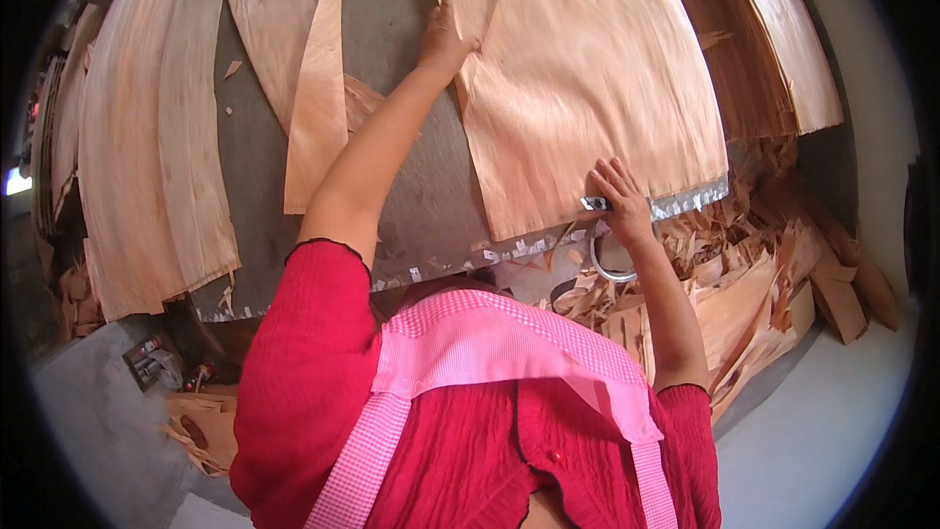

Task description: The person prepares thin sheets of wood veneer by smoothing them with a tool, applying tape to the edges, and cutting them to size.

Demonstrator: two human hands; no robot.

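Across the grey table (431,186), a broad pale sheet (587,88) lies right of centre, its lower end near the front edge. The 2 hands are well apart. At the sheet's left margin, the left hand (447,44) touches it, thumb out; whether it pinches the sheet I cannot tell. Near the lower end, the right hand (621,201) grips a small tool (594,204), fingers over the sheet. More sheets (147,157) lie left; scraps (720,279) heap at lower right.
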